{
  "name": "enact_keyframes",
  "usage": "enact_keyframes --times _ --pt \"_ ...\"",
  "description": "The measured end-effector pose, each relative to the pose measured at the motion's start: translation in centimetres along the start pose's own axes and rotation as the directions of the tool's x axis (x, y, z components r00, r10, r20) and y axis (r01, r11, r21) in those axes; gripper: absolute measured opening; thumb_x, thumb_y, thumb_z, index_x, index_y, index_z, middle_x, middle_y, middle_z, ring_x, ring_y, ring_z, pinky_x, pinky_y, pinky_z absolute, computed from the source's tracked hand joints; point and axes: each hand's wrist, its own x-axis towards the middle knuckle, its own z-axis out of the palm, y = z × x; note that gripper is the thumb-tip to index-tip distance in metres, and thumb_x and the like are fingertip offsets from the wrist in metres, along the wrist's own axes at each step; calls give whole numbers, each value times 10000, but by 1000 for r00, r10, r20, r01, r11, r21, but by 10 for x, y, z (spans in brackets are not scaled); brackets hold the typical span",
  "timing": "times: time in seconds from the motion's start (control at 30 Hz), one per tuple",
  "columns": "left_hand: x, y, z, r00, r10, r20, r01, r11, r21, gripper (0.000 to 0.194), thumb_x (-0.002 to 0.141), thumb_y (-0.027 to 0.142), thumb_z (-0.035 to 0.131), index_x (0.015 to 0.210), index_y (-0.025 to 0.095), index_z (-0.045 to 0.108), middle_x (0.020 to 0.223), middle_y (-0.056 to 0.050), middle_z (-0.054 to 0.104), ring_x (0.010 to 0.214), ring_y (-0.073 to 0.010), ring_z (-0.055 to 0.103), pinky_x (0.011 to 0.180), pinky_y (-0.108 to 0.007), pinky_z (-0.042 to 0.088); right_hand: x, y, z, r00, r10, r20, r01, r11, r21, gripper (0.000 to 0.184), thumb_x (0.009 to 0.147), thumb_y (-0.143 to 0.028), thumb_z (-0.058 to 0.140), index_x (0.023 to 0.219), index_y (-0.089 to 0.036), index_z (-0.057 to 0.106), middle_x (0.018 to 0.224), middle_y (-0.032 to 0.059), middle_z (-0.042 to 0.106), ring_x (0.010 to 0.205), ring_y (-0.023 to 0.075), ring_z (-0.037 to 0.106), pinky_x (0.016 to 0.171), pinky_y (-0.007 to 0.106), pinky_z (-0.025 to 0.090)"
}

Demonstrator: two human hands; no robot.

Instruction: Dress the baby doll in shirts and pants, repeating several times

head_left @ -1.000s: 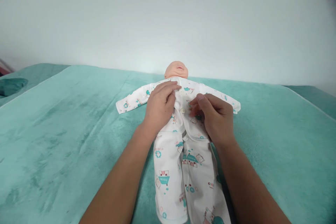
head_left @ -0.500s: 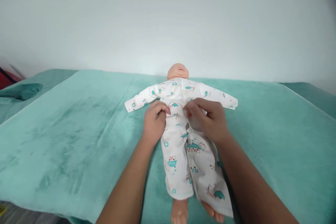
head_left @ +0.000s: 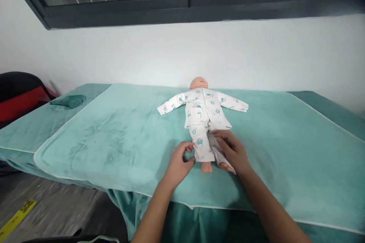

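A baby doll lies on its back on the green cover, arms spread and feet toward me. It wears a white printed jacket over matching trousers. My left hand curves beside the trouser leg on the left, thumb and fingers apart, fingertips close to the cloth. On the other trouser leg, my right hand has its fingers closed on the fabric, partly covering that leg. The doll's bare left-side foot sticks out below its cuff; the other foot shows partly beneath the cloth.
The green velvet cover spreads over a bed against a white wall. A dark-framed barred window is above. At far left sits a red and black object. Yellow tape marks the floor.
The view has tilted up and drawn back, showing the window and floor. Both hands have moved from the doll's waist down to its trouser legs. The jacket hem now lies spread over the trousers.
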Motion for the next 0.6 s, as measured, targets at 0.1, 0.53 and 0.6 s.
enact_keyframes --times 0.1,0.53,0.6 --pt "-15 7 8 1000 13 -1 -13 993 119 431 717 118 657 1125 229 571 1100 -38 640 1027 -201 590 952 -364 413 -49 4 -8 992 62 -113 -57 997 48 271 911 -389 574 1126 -230 617 1270 99 594 1139 241 573 976 420 450" --pt "-23 24 37 986 43 -160 23 921 389 42 824 187 609 862 200 621 942 -37 676 922 -210 589 798 -337 409 -89 -37 2 963 -269 -2 224 805 -550 255 883 -173 546 1125 -229 604 1297 109 578 1240 298 491 1024 505 414" --pt "-19 27 34 987 7 -158 43 949 312 50 824 170 575 838 196 615 890 -24 672 881 -191 593 780 -316 424 -75 -39 9 965 -262 18 207 716 -666 198 870 -155 551 1042 -207 635 1320 122 573 1268 326 468 1036 531 383"
